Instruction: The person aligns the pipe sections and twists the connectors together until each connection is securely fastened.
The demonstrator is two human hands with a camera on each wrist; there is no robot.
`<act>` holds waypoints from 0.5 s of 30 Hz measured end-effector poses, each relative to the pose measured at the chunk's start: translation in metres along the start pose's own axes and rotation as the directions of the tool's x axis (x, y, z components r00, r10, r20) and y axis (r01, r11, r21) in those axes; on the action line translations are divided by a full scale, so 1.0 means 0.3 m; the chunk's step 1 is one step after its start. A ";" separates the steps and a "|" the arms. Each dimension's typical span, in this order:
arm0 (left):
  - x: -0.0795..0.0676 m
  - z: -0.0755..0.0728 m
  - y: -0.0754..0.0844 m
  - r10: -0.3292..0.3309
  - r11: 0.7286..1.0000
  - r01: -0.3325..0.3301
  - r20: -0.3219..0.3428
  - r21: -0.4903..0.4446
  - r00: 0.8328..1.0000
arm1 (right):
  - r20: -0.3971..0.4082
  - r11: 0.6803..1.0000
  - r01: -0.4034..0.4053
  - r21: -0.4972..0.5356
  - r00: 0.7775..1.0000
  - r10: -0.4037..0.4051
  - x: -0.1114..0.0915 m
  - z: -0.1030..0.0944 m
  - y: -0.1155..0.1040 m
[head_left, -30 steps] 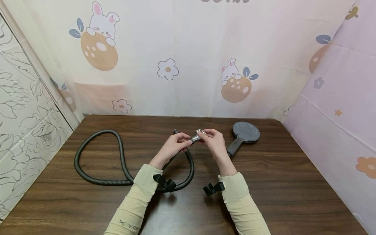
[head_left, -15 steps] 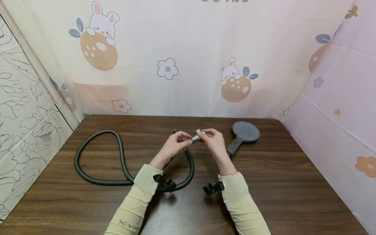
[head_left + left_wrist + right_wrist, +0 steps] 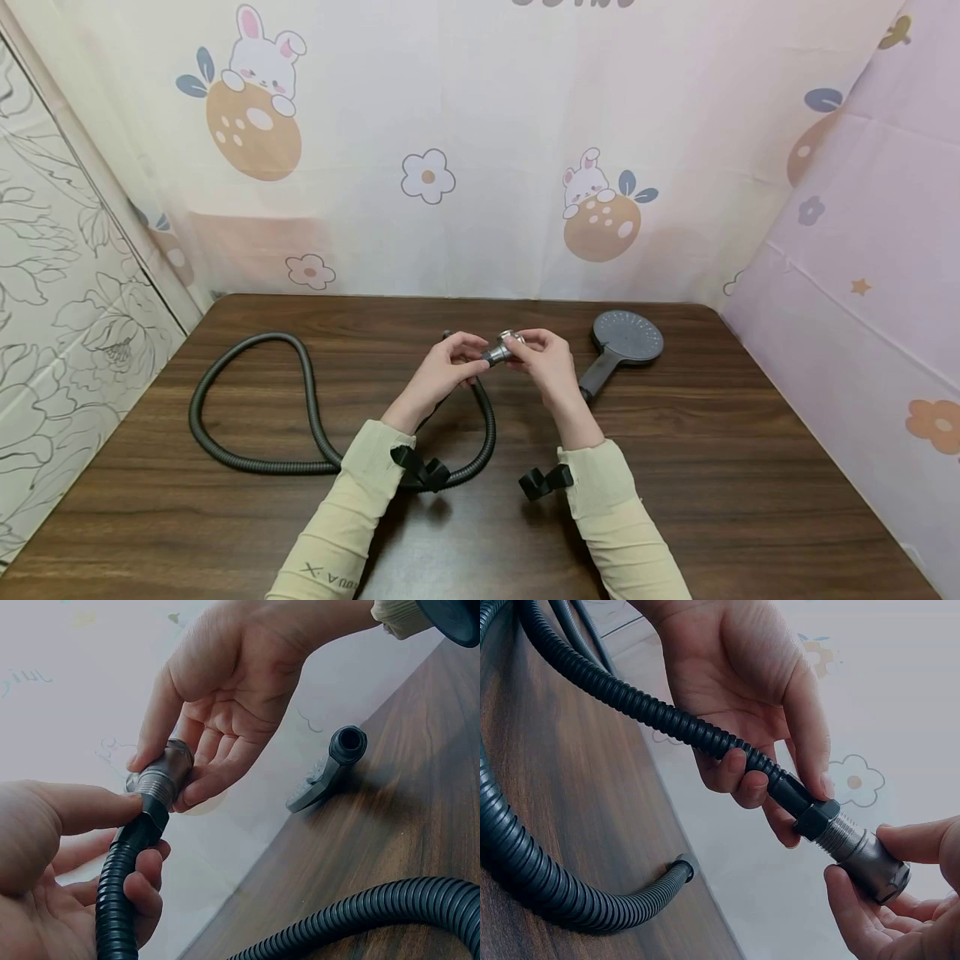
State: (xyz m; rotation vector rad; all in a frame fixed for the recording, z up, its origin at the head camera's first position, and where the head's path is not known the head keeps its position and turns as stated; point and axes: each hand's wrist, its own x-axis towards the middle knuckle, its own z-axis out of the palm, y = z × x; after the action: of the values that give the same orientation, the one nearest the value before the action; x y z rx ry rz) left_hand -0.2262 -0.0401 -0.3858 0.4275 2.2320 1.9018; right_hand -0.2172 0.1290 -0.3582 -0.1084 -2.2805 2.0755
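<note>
My left hand [image 3: 438, 373] grips one end of a black ribbed shower hose [image 3: 258, 467], thumb on its black hex nut [image 3: 817, 819]. My right hand [image 3: 549, 367] pinches a silver metal threaded fitting [image 3: 871, 864] between thumb and fingers. Fitting and nut are in line and touching, with part of the thread [image 3: 843, 835] showing between nut and body. Both are held above the table. To the right of my right hand lies a grey shower head [image 3: 630, 337], its handle toward me and the handle's hollow end visible in the left wrist view.
The hose lies in a wide loop on the left of the brown wooden table [image 3: 712, 500] and curves under my left wrist. Its other end [image 3: 682, 868] rests near the far edge. A patterned curtain [image 3: 495, 225] hangs behind the table.
</note>
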 end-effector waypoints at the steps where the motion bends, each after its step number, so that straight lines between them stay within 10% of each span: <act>1: 0.000 0.000 0.000 -0.008 1.000 0.008 -0.002 0.000 1.000 | -0.001 1.000 0.000 0.000 1.000 0.000 0.000 0.000 -0.001; 15: 0.001 -0.001 -0.006 -0.001 1.000 0.001 0.021 0.000 1.000 | -0.002 1.000 -0.008 -0.010 1.000 0.008 -0.002 -0.001 -0.004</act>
State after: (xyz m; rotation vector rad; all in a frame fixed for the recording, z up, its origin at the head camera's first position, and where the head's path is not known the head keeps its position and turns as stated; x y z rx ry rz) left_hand -0.2268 -0.0405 -0.3876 0.4438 2.2188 1.8875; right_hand -0.2167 0.1291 -0.3569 -0.1211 -2.2929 2.0675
